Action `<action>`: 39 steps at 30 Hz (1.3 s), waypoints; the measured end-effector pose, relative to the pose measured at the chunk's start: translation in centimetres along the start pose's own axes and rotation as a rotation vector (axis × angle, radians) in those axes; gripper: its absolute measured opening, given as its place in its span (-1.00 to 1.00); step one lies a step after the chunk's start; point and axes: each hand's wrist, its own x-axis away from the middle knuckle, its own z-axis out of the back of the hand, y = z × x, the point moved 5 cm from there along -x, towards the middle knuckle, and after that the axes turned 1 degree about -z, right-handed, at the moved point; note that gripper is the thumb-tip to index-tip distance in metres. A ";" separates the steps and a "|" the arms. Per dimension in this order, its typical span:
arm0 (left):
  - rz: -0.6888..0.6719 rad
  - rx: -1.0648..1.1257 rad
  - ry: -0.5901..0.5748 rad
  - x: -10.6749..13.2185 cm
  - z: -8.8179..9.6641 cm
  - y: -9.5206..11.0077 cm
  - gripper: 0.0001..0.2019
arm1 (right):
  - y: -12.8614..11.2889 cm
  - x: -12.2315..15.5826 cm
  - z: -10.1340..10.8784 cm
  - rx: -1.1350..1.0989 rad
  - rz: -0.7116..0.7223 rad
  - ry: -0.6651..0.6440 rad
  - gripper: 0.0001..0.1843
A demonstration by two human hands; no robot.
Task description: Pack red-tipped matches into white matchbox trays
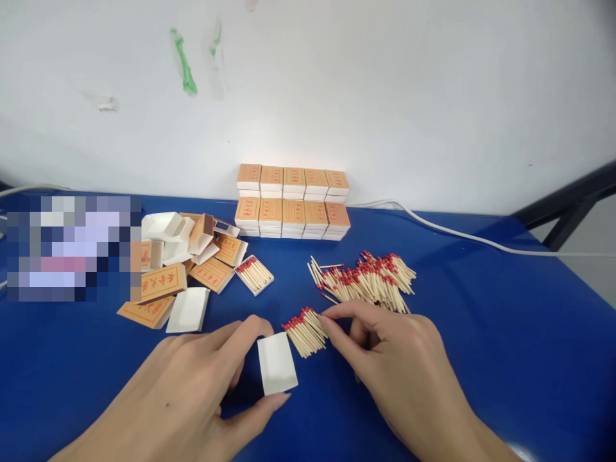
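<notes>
My left hand grips a small white matchbox tray by its edges, thumb at the near edge and fingers at the far one. Its face towards me is plain white. Just right of the tray lies a small row of red-tipped matches on the blue table. At the row's right end my right hand pinches matches between thumb and index finger; how many is hidden. Behind that hand spreads a larger heap of loose matches. A tray filled with matches lies farther back, left of the row.
Stacked orange-topped matchboxes stand in two rows near the white wall. Loose orange sleeves and white trays are jumbled at the left, beside a blurred patch. A white cable runs along the back right.
</notes>
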 end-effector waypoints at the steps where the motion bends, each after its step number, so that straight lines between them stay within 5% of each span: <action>1: 0.003 0.002 -0.001 0.0 0.0 0.0 -0.53 | 0.0 0.0 -0.1 -0.023 -0.007 -0.024 -0.81; 14: 0.005 0.005 0.007 -0.3 0.1 0.0 -0.53 | 0.1 0.1 0.9 0.306 0.117 0.203 -0.62; 29: 0.020 0.021 -0.009 0.0 0.0 -0.1 -0.60 | -0.7 -0.1 0.0 0.076 0.075 0.030 -0.71; 39: 0.015 0.017 0.002 -0.4 0.2 0.1 -0.58 | -0.2 -0.1 1.1 0.376 0.131 0.269 -0.73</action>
